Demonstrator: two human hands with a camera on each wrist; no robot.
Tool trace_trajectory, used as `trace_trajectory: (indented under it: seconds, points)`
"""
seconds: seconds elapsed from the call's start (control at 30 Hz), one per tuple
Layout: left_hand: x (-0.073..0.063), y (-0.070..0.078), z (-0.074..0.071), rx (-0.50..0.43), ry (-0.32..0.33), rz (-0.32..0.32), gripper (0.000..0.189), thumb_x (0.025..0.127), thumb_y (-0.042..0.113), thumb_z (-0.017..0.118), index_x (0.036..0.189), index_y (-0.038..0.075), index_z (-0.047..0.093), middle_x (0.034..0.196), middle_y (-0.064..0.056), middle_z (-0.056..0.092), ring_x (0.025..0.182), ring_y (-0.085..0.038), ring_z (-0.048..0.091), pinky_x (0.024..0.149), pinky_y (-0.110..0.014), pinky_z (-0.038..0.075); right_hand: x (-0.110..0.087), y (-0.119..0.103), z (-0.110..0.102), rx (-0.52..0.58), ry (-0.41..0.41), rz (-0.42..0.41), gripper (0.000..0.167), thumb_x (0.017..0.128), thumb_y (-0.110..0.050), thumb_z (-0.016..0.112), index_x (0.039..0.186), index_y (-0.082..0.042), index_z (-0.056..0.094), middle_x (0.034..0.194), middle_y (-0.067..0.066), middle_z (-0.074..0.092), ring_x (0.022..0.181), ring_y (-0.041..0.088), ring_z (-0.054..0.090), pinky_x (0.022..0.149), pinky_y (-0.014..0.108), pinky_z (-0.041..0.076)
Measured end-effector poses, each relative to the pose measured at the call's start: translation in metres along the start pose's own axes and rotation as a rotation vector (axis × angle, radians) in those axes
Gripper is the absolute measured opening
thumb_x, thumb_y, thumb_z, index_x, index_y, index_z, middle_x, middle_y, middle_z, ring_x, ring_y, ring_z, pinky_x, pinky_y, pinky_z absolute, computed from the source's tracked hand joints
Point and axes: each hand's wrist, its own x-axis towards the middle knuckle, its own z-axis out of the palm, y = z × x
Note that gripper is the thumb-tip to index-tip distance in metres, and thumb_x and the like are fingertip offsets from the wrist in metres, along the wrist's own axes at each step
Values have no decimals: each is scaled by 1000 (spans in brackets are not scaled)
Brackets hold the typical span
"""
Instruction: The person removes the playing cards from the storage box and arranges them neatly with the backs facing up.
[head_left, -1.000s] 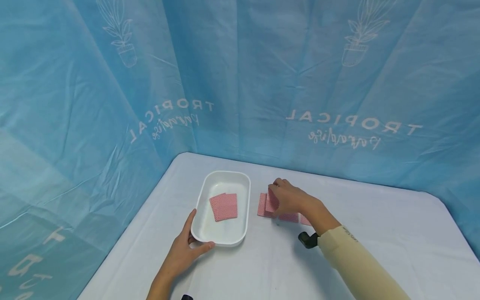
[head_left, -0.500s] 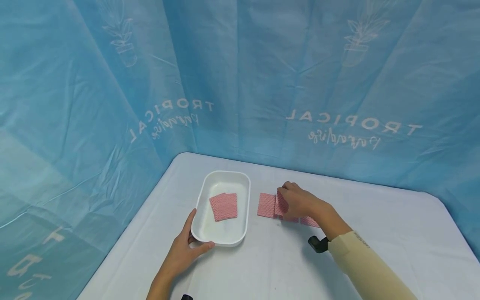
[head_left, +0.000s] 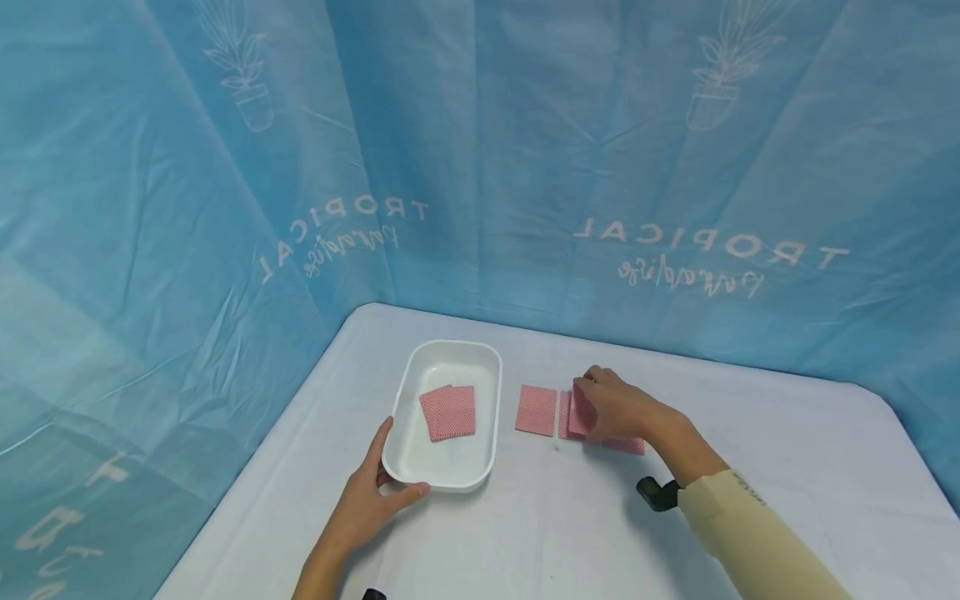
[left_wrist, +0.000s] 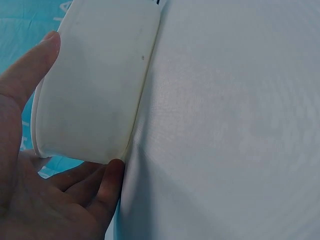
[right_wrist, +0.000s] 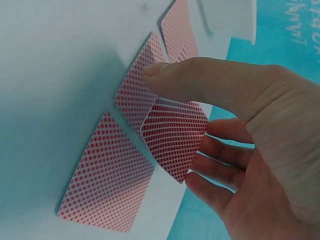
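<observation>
My right hand [head_left: 617, 406] pinches a red-patterned playing card [right_wrist: 175, 137] between thumb and fingertips, bent and raised over a row of cards. Below it, in the right wrist view, a middle card [right_wrist: 137, 82] is partly covered, and a nearer card [right_wrist: 107, 175] lies flat. The row's left card [head_left: 536, 410] shows whole in the head view. My left hand [head_left: 362, 506] grips the near-left corner of a white plastic tray [head_left: 491, 433]; its thumb [left_wrist: 42, 55] presses the wall and its fingers curl round the corner. Overlapping cards [head_left: 453, 412] lie back-up inside the tray.
A white cloth [head_left: 555, 533] covers the table under the tray and the cards. Blue curtains [head_left: 525, 167] with white print hang behind the table and along its left side. A dark wrist mount [head_left: 657, 493] sits under the right wrist.
My right hand has moved rightward along the row, holding a card, and uncovered the left card and part of the middle one. The left hand and tray stay in place.
</observation>
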Motion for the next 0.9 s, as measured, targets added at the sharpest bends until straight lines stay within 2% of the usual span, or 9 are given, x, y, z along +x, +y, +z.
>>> trace_trajectory:
  seconds: [0.27, 0.6, 0.9]
  points:
    - [-2, 1, -1, -6, 8, 0, 109, 73, 38, 84, 154, 33, 12, 139, -6, 48, 105, -17, 61, 94, -49, 44, -7, 11, 6, 15, 21, 10, 85, 67, -29, 86, 138, 0, 48, 130, 13, 45, 117, 29, 43, 88, 46, 50]
    - [-3, -1, 0, 2, 10, -3, 109, 71, 44, 84, 154, 36, 13, 135, -5, 52, 102, -14, 61, 93, -48, 44, -14, 21, 8, 12, 24, 32, 87, 65, -29, 87, 137, 0, 49, 127, 12, 47, 113, 28, 44, 86, 47, 51]
    - [-5, 3, -2, -8, 7, -3, 107, 72, 42, 84, 153, 38, 14, 139, -5, 48, 107, -15, 60, 97, -50, 41, -26, 34, 9, 48, 59, 54, 89, 62, -27, 90, 135, 2, 49, 125, 13, 47, 109, 28, 45, 80, 44, 54]
